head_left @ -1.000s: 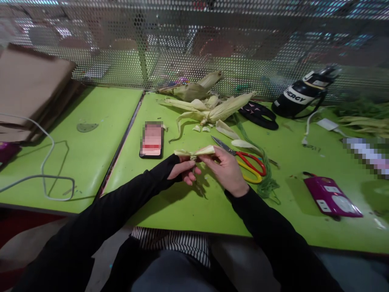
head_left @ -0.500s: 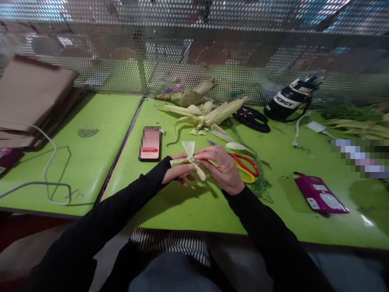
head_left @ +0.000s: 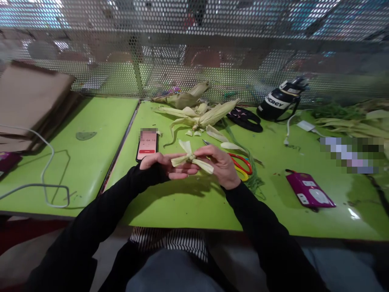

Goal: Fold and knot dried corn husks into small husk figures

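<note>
A small pale-green piece of folded corn husk (head_left: 190,156), with strips sticking out from a knotted middle, is held above the table. My left hand (head_left: 165,165) lies palm up under it, fingers stretched out and thumb apart, with the husk resting on the fingers. Thumb and fingertips of my right hand (head_left: 221,165) pinch the husk at its right side, near the knot. Just beyond my right hand lie scissors (head_left: 243,163) with red and yellow handles, partly hidden by it. Green string (head_left: 255,182) is heaped beside them.
Corn husks (head_left: 209,115) lie at the back near the perforated metal screen (head_left: 170,61). A phone (head_left: 148,145) sits behind my left hand. To the right are a black bottle (head_left: 278,101), a black roll (head_left: 244,119) and a purple power strip (head_left: 310,190). Brown paper bags (head_left: 30,101) stand left.
My left hand has let go its grip and turned palm up, fingers spread under the husk. My right hand still pinches it. The view has shifted slightly.
</note>
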`<state>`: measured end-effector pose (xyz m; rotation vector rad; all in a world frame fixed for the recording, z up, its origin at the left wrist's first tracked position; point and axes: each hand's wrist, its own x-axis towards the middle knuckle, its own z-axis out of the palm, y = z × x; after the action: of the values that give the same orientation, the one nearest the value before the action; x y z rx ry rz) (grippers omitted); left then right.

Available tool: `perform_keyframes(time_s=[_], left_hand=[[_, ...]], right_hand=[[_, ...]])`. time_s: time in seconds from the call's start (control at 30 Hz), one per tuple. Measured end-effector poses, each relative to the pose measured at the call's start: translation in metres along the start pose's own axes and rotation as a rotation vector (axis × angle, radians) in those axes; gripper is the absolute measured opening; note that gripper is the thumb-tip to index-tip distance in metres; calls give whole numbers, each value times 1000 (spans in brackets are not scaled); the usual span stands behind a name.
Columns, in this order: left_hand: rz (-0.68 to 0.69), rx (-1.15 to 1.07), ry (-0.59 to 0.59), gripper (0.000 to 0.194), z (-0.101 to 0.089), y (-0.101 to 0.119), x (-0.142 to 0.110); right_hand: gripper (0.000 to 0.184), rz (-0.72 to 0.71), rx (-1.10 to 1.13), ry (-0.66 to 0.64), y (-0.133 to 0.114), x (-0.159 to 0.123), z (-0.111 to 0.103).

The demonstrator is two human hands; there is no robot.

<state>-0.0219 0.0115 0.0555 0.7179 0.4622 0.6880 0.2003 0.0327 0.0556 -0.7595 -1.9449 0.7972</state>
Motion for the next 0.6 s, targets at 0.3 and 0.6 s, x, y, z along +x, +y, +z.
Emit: perform_keyframes(time_s=[0.3,0.6], left_hand=[[183,464,262,34,7,-20,13],[291,673,249,39,-4,-26,14]], right_hand=[[7,-94,-141,-14,2,0,7],[8,-130,-198,-72,8,-3,10]])
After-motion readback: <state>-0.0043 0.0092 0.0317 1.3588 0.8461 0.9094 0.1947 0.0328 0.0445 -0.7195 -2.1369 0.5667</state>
